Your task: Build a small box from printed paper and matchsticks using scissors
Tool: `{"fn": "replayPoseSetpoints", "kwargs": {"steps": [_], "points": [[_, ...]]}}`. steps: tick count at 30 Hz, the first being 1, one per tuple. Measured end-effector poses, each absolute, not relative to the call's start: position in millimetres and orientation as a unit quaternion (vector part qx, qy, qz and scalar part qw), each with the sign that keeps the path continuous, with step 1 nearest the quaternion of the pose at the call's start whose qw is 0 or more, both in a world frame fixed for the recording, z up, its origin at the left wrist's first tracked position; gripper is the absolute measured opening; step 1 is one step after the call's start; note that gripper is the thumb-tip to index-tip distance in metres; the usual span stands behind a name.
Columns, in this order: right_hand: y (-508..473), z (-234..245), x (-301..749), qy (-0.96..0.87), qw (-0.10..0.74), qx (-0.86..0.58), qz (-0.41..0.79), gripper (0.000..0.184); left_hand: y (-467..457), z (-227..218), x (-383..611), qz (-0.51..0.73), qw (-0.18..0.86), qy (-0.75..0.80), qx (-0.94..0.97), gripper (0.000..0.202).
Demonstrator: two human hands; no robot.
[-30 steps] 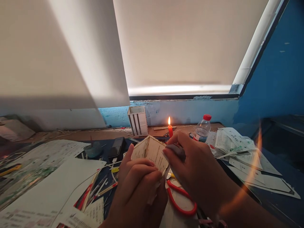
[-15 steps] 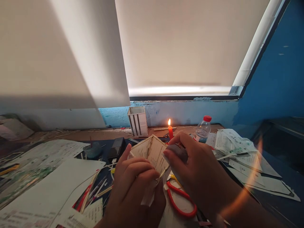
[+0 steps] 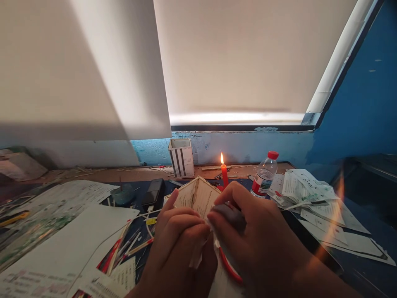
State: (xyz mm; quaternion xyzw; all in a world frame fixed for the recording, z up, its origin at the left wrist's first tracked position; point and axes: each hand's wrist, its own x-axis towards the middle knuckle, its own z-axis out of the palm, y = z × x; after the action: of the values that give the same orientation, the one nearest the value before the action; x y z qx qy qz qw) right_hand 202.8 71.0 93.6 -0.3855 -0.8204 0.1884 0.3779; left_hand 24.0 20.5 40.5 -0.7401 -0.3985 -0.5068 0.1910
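Observation:
My left hand is closed around a small box of printed card, its inner corner facing me. Text shows on two of its walls, and brownish lines run along the seam. A pale, translucent scrap hangs below the left fingers. My right hand pinches a smooth grey rounded object between thumb and fingers; I cannot make out its kind. Its near end meets the left fingertips at the box's edge. The contact point is hidden by my fingers. Red-handled scissors lie beneath, partly covered by the right hand.
A lit red candle stands just beyond my right hand. Behind are a striped card box and a red-capped bottle. Papers pile at right. A black power bank, cable, sticks and sheets lie left.
My right hand has moved left and slightly down, bringing the grey object against the left fingertips. The thin pale tip seen earlier there is now covered, and more of the scissors is hidden.

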Motion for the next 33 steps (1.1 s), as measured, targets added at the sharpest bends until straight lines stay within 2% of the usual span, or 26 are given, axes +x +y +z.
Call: {"fn": "replayPoseSetpoints", "kwargs": {"steps": [5,10,14,19,23,28,33], "points": [[70.7,94.1,202.0,-0.806,0.382,-0.421,0.162,0.014,21.5,42.2,25.3,-0.504,0.193,-0.398,-0.742,0.028],[69.7,94.7,203.5,-0.818,0.378,-0.384,0.199,0.012,20.9,43.4,26.6,-0.505,0.189,-0.400,-0.741,0.028],[71.2,97.0,203.4,-0.802,0.370,-0.437,0.170,0.012,20.7,43.2,27.4,-0.503,0.192,-0.397,-0.743,0.027],[67.7,97.3,201.2,-0.810,0.366,-0.406,0.212,0.011,19.9,42.8,28.3,-0.512,0.187,-0.404,-0.734,0.027],[69.8,96.6,201.9,-0.796,0.371,-0.445,0.175,0.011,20.5,42.6,28.2,-0.501,0.196,-0.405,-0.739,0.027],[68.3,96.0,201.6,-0.814,0.373,-0.399,0.197,0.012,20.6,41.7,29.0,-0.512,0.190,-0.410,-0.730,0.027],[67.7,95.8,202.0,-0.793,0.364,-0.453,0.184,0.012,20.4,41.6,28.2,-0.505,0.187,-0.408,-0.737,0.027]]}}
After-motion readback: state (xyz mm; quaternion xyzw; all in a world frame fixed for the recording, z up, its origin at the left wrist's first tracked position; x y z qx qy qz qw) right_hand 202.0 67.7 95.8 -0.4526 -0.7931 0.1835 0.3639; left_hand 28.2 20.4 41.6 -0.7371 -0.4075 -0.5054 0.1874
